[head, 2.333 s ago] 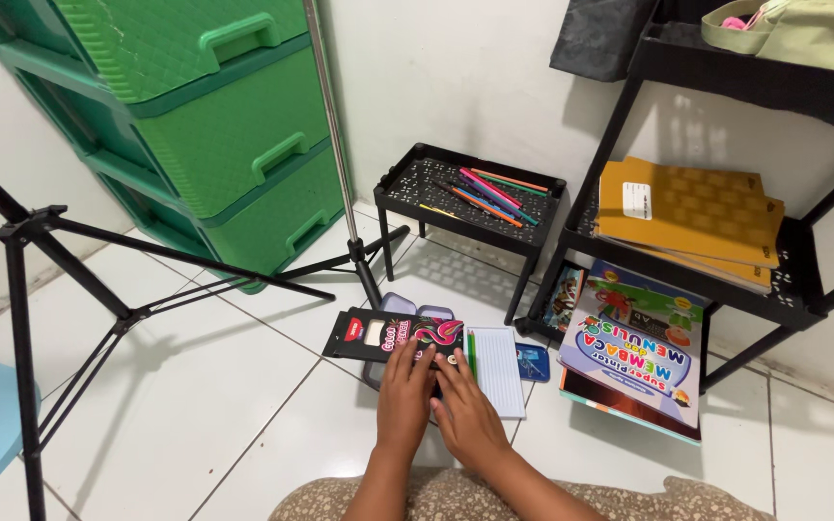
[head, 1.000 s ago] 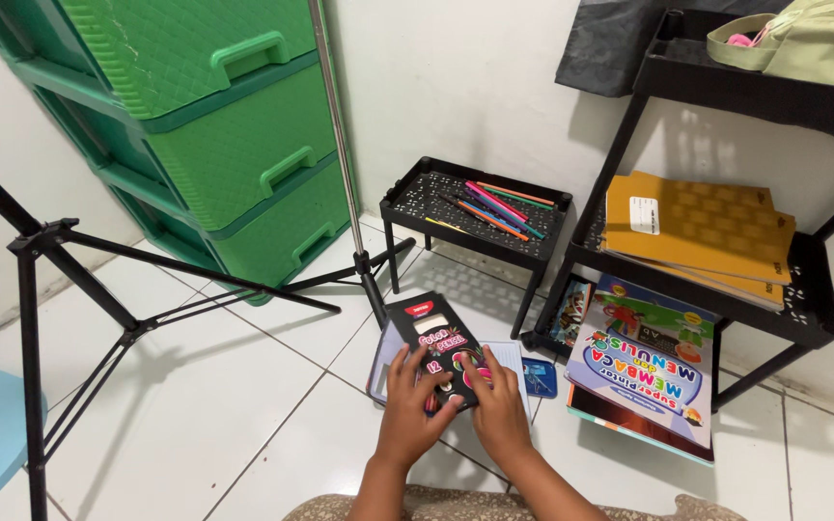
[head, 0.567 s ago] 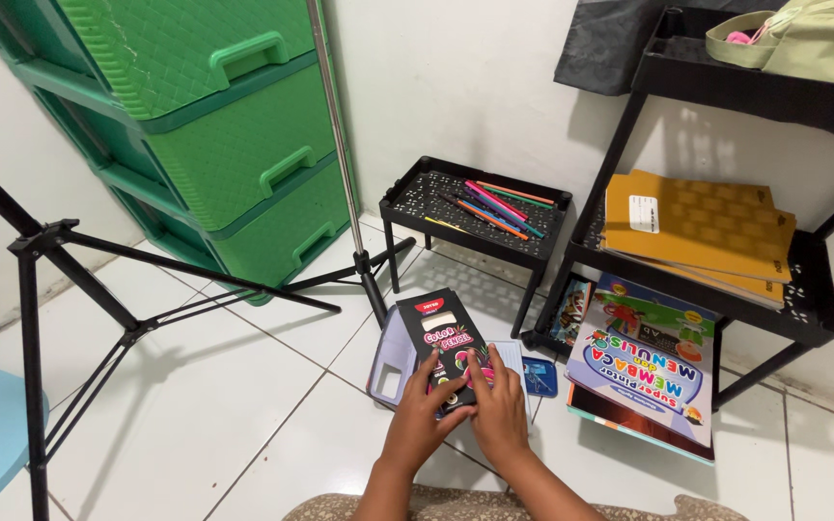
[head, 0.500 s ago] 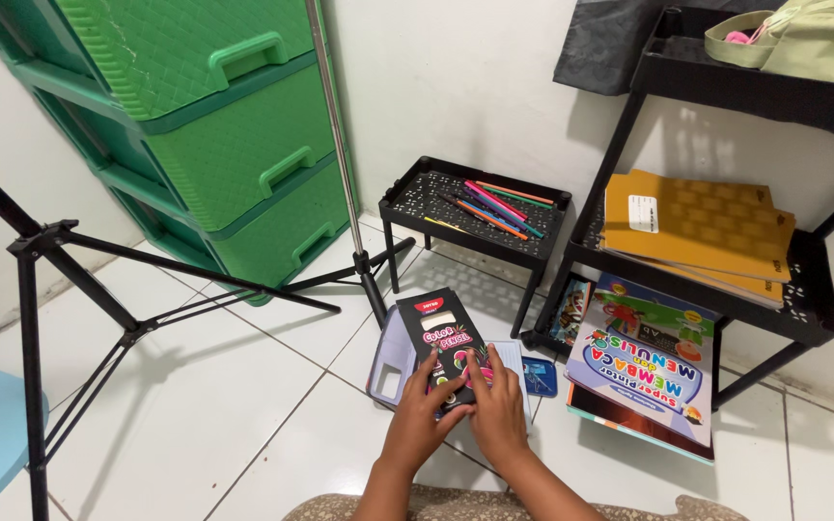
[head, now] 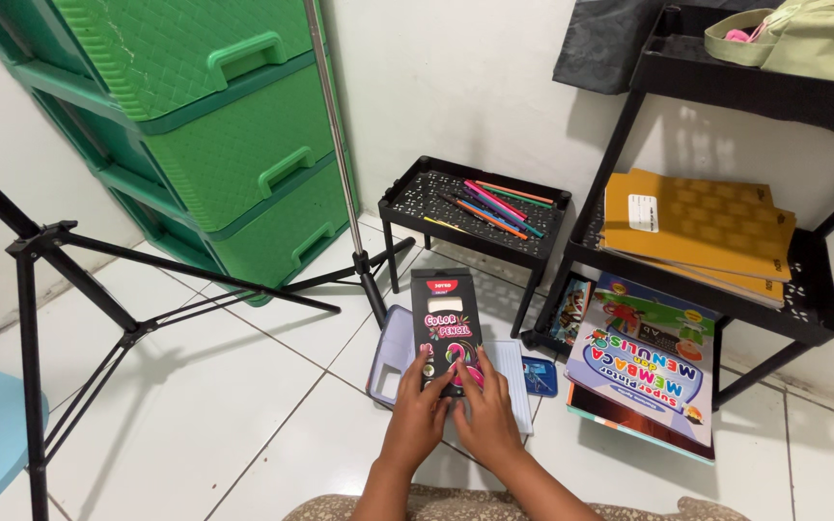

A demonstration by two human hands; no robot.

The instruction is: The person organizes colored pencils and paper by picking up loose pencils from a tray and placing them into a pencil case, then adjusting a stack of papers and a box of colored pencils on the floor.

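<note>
Both hands: we held the black pencil box (head: 447,328) upright above the floor tiles.
Left hand (head: 418,413): fingers closed on its lower left edge.
Right hand (head: 484,415): fingers pressed across its lower front.

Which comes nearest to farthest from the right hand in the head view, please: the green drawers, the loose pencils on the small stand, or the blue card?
1. Blue card, just right of the right hand.
2. Loose pencils, ahead on the small stand.
3. Green drawers, far left.
</note>
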